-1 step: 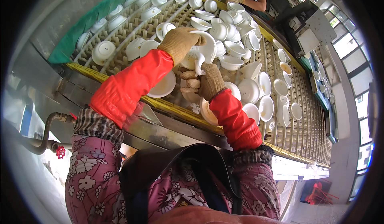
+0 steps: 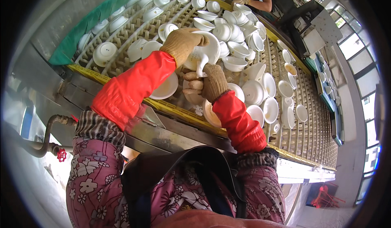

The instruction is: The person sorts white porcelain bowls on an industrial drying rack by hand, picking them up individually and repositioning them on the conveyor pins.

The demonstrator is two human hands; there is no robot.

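My left hand (image 2: pixel 183 44), in a tan knit glove, is closed on the rim of a white bowl (image 2: pixel 211 47) tilted over the pegged rack. Just below it, my gloved right hand (image 2: pixel 209 83) has its fingers curled round a small white curved piece (image 2: pixel 201 64) that reaches up against the bowl. Whether this piece is a spoon or a wad of tissue I cannot tell. Under my left forearm lies another white bowl (image 2: pixel 166 86). A bowl (image 2: pixel 211 114) with a brownish inside lies beside my right wrist, partly hidden by the sleeve.
Many white bowls (image 2: pixel 223 31) crowd the pegged rack (image 2: pixel 315 134), piled thickest beyond my right hand. A yellow edge (image 2: pixel 191 116) runs along its near side. Across the rack a co-worker's gloved hand (image 2: pixel 241 1) rests near the bowls. A pipe with a red valve (image 2: pixel 61 154) stands left.
The white piece in my right hand has shifted and turned slightly against the bowl. Both hands stay almost in place.
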